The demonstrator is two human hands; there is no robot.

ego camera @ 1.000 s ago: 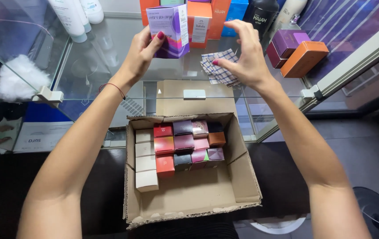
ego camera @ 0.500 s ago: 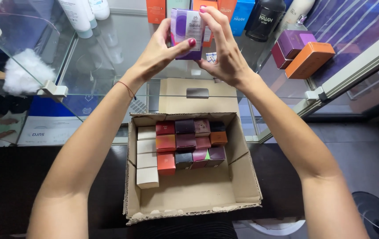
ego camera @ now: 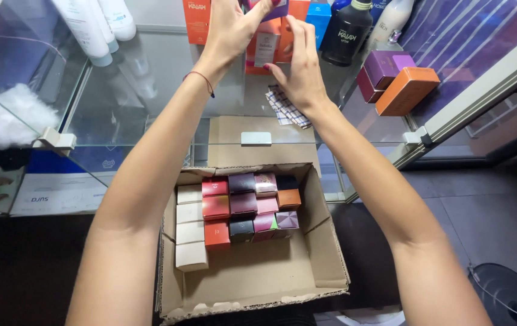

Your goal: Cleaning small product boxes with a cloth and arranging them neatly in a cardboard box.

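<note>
You stood over an open cardboard box (ego camera: pixel 252 284) on the dark floor, its far half packed with small cartons in white, red, maroon, black and orange, its near half bare. Beyond it ran a glass shelf (ego camera: pixel 150 90) carrying white bottles (ego camera: pixel 92 27), a dark bottle (ego camera: pixel 346 33), an orange carton (ego camera: pixel 197 21), a blue carton (ego camera: pixel 319 18) and, at the right, a purple and an orange box (ego camera: pixel 406 90) lying on their sides. A checked cloth (ego camera: pixel 285 107) lay on the glass just under your right wrist. Compared with half a second before, both your arms had reached further up and away from you, so the small purple box (ego camera: pixel 278 8) you had been holding in plain sight had risen to the very top edge of the view, with only a sliver showing. Your left hand (ego camera: pixel 231 30), a thin red cord at its wrist, had its fingers curled around that box from the left. Your right hand (ego camera: pixel 301 66) was open with the fingers straight and pointing up, close beside an orange and pink carton (ego camera: pixel 264 48); whether it touched the purple box, you could not tell.
</note>
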